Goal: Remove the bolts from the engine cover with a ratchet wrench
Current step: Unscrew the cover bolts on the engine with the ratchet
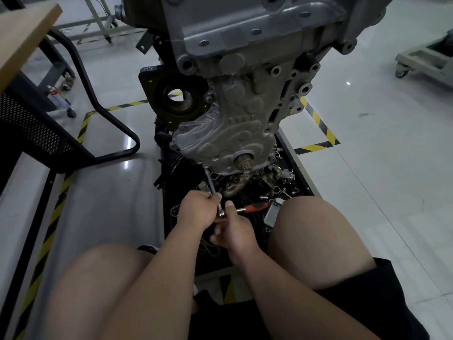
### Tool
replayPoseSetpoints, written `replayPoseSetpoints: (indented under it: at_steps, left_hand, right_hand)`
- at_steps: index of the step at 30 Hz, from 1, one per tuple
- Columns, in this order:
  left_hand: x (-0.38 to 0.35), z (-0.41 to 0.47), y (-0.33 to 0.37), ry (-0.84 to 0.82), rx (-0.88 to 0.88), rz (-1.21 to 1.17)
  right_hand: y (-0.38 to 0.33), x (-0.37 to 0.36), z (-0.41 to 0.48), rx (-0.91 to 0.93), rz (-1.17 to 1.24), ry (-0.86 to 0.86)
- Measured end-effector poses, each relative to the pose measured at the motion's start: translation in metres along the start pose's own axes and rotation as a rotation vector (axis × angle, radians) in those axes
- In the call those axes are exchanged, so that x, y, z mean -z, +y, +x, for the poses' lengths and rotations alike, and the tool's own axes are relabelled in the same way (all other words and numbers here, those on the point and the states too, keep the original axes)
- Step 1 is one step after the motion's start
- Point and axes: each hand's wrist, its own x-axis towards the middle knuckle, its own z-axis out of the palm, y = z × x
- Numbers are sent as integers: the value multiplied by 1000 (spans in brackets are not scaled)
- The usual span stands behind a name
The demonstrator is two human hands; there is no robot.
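The ratchet wrench [245, 209] lies nearly level above the black tray [304, 177] of loose parts under the engine, its long axis running left to right: the metal head sits at the left between the two hands, and the red-and-black handle points right toward the person's right knee. From the head a slim extension bar [210, 180] climbs up and slightly left to a bolt at the lower left edge of the engine cover [235, 133], a cast grey plate facing the camera with the crank snout [244, 162] poking out near its bottom edge. The left hand [196, 212] reaches in from below, wrist straight, fingers curled shut around the lower end of the extension bar. The right hand [235, 233] sits just beside it, thumb up and pressed by the wrench head, fingers folded underneath; what they grip cannot be told. No writing or brand is readable anywhere.
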Motion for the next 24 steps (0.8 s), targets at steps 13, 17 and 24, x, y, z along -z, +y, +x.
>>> replayPoseSetpoints:
  at_steps: [13,17,24]
  left_hand:
    - [5,3,0,-6,12,17]
    - [7,4,1,1,20,55]
    - [8,2,4,10,7,100]
  right_hand:
    - [3,3,-4,496,-782,78]
    - [2,-1,-3,356,-612,-3]
    - [-5,-8,-6,170,-171,-33]
